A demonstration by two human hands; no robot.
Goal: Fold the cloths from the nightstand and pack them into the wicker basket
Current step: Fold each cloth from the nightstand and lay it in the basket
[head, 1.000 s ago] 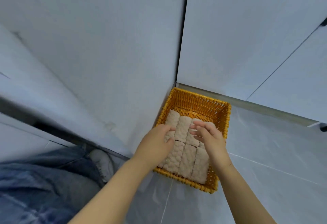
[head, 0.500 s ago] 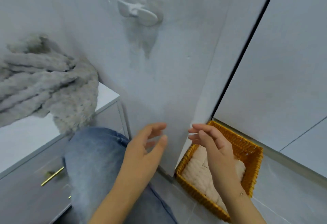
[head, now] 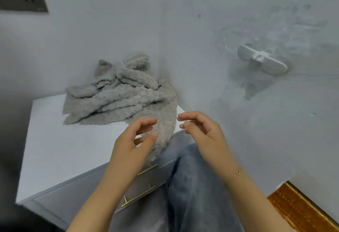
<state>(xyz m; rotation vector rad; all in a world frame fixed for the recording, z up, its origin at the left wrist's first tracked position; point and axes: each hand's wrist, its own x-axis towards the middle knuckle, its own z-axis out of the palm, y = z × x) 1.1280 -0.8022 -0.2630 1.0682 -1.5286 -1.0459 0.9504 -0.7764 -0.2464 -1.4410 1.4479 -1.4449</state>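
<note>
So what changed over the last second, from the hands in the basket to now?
Both hands left the folded cloths in the wicker basket and swung left to the nightstand. The left hand and right hand now hover near the grey cloth pile, holding nothing. The view turned with them, so only a basket corner shows. Unchanged: both hands empty throughout.

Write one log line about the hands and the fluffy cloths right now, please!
left hand: open, empty | right hand: open, empty | cloths: heaped on nightstand | wicker basket: lower right
</note>
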